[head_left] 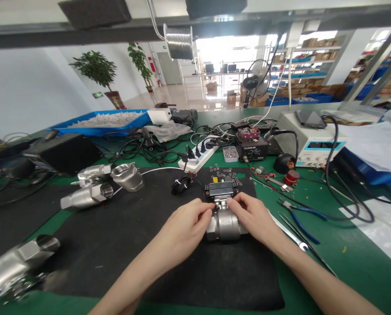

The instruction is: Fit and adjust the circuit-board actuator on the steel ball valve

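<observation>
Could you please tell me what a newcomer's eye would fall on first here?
Probably the left hand and right hand, both at the top of the steel valve, near the middle. Next, the blue tray of whitish pieces at the back left, and blue-handled cutters at right.

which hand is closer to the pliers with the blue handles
The right. The right hand is at the metal valve, just left of the pliers; the left hand is on the valve's other side, farther left of them.
</observation>
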A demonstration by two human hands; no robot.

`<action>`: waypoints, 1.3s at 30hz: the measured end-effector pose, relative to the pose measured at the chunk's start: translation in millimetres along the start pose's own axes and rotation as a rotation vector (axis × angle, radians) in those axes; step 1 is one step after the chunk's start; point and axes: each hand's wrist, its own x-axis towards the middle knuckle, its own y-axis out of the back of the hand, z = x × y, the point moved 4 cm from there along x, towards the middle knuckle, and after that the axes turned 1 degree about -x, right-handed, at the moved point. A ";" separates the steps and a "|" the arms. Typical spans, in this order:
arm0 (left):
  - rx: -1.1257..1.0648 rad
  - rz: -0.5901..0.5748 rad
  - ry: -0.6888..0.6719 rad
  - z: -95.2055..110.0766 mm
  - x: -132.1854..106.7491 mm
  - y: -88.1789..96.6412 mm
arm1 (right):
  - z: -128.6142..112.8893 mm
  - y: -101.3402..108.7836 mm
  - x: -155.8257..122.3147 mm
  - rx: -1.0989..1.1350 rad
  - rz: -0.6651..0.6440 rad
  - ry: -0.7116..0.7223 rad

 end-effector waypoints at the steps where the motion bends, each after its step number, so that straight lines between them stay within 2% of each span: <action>1: -0.001 -0.010 -0.007 0.9 0.0 -0.4 | -0.1 0.0 -0.1 -0.003 0.001 0.001; 9: 0.044 0.006 0.016 0.5 1.1 -2.4 | -1.5 -0.6 -0.6 -0.021 0.001 -0.007; 13: -0.037 0.045 0.019 0.4 1.0 -0.6 | -2.7 -0.5 -1.5 -0.020 0.003 -0.004; 16: -0.066 0.038 0.029 -2.4 3.3 0.7 | -5.7 0.6 -3.1 -0.044 -0.011 -0.005; 21: 0.003 0.028 0.072 -8.5 9.5 -0.3 | -11.6 4.5 -5.5 -0.147 -0.079 0.022; 28: -0.265 0.014 0.081 2.4 2.2 7.7 | -9.7 6.8 -5.2 -0.171 -0.117 0.030; 30: -0.189 0.047 0.104 -0.1 3.2 9.1 | -9.2 6.3 -5.4 -0.173 -0.115 0.018; 33: -0.080 0.033 0.054 -2.9 7.2 5.4 | -9.3 5.5 -5.7 -0.164 -0.105 -0.001; 36: -0.200 -0.007 0.021 -4.8 9.5 3.1 | -9.7 4.7 -5.7 -0.147 -0.097 -0.005; 39: -0.306 0.061 0.106 -11.0 10.6 7.9 | -9.5 4.0 -5.3 -0.135 -0.087 -0.001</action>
